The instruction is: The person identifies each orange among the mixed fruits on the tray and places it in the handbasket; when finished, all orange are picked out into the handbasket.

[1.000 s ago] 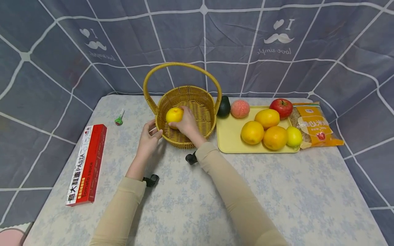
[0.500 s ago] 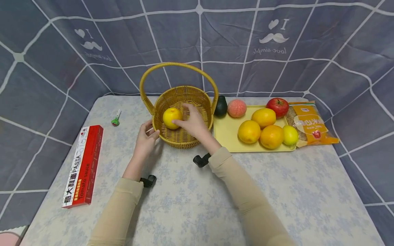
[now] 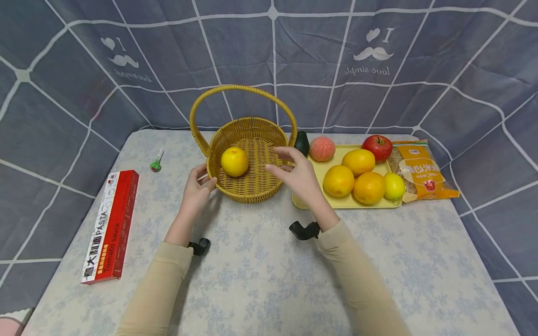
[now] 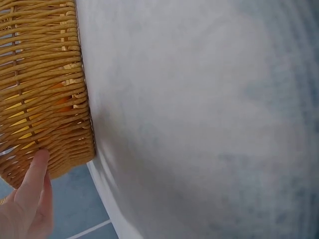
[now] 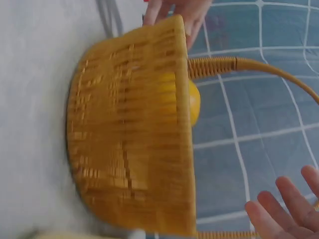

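A round yellow fruit (image 3: 234,162) sits in the left part of the woven basket (image 3: 269,179), whose tall handle arches above it. Orange colour shows through the weave in the left wrist view. My left hand (image 3: 197,187) rests against the basket's left side, thumb at the rim; in the left wrist view, extended fingers (image 4: 36,172) press the outer wall. Over the basket's right rim, my right hand (image 3: 300,178) holds nothing, its fingers spread and slightly bent. The right wrist view shows these fingers (image 5: 286,204) apart from the basket wall.
Right of the basket, a yellow tray (image 3: 328,201) bears several yellow and orange fruits (image 3: 369,187). An avocado (image 3: 301,143), pink fruit (image 3: 322,148), red fruit (image 3: 377,148) and orange bag (image 3: 424,170) border it. Left lie a pasta box (image 3: 111,226) and lollipop (image 3: 156,164).
My right hand has let go of the yellow fruit inside the basket and moved right, to the rim. The left hand stays at the basket's left side.
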